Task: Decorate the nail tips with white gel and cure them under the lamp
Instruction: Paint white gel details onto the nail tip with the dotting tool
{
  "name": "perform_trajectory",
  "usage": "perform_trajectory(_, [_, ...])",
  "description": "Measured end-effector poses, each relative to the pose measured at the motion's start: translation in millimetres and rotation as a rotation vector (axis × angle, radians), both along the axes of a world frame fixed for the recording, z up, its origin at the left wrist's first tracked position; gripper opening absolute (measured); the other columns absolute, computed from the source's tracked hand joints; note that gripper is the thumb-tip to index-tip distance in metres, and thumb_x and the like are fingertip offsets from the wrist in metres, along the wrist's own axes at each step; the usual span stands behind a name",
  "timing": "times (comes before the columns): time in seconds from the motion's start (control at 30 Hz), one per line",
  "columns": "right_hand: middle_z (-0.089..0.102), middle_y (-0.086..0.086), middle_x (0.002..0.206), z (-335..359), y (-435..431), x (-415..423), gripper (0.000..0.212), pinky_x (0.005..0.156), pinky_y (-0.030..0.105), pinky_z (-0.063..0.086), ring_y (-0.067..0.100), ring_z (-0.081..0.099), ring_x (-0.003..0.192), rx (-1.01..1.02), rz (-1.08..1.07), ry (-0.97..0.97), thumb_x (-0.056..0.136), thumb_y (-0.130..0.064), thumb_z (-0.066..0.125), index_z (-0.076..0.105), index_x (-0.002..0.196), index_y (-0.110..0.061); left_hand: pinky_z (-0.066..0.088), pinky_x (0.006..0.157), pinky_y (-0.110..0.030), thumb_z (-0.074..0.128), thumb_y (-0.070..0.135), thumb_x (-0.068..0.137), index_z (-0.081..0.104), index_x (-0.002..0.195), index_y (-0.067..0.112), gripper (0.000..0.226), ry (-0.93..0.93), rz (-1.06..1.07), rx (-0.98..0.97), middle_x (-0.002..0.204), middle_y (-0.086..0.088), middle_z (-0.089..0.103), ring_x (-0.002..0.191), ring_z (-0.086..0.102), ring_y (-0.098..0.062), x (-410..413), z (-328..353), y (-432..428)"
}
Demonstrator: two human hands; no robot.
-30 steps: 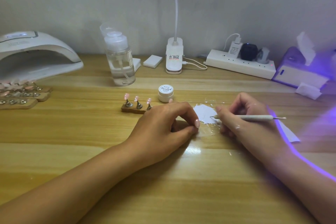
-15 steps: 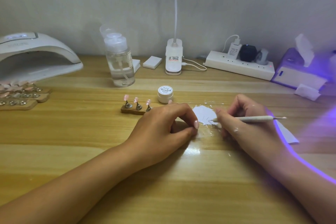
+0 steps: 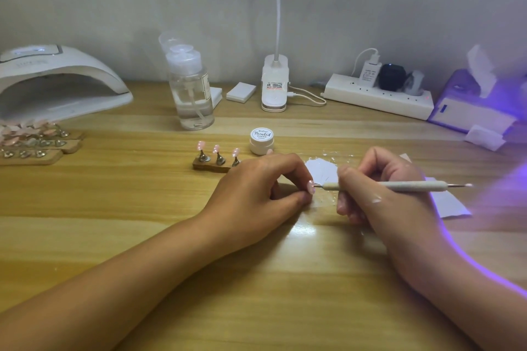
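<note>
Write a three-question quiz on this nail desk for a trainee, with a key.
1. True or false: the small round white gel jar has its lid on.
2. The right hand grips: A) a slim white dotting pen; B) metal tweezers; C) a cotton pad.
3. Fill in: the pen's tip meets a pink ____ pinched by the left hand.

Key: 1 true; 2 A; 3 nail tip.
</note>
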State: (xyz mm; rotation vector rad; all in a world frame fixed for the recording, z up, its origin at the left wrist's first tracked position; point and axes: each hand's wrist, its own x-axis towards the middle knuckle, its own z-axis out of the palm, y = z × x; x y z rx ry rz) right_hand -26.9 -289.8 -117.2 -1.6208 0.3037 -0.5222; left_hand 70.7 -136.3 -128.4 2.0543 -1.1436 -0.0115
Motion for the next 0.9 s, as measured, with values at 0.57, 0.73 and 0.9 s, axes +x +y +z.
perform_trajectory(0.57, [0.062,0.010,0.049,0.2,1.3,-1.0,0.029,0.039,0.014,0.039,0.007,0.051,0.038,0.023,0.006,0.004,0.085,-0.007,0.064,0.046,0.062,-0.014,0.030,0.059,-0.014,0.073,0.020,0.085,0.066,0.086,0.028,0.011,-0.010,-0.006,-0.005,0.084,0.026,0.066,0.056,0.054,-0.005,-0.6,0.5,-0.1])
perform_trajectory(0.73, [0.062,0.009,0.049,0.3,1.0,-1.4,0.030,0.040,0.014,0.039,0.007,0.051,0.039,0.036,0.001,-0.003,0.085,-0.007,0.063,0.046,0.062,-0.014,0.032,0.066,-0.005,0.072,0.019,0.086,0.066,0.086,0.029,0.011,0.002,-0.005,0.002,0.084,0.027,0.066,0.056,0.055,-0.006,-1.0,0.8,0.0])
perform_trajectory(0.9, [0.062,0.008,0.048,-1.1,0.9,0.1,0.029,0.040,0.014,0.039,0.007,0.049,0.039,0.011,-0.002,0.000,0.086,-0.005,0.063,0.045,0.063,-0.013,0.032,0.065,-0.005,0.072,0.020,0.086,0.066,0.086,0.029,0.011,0.007,-0.003,0.003,0.084,0.026,0.066,0.056,0.054,-0.006,-1.2,1.2,0.0])
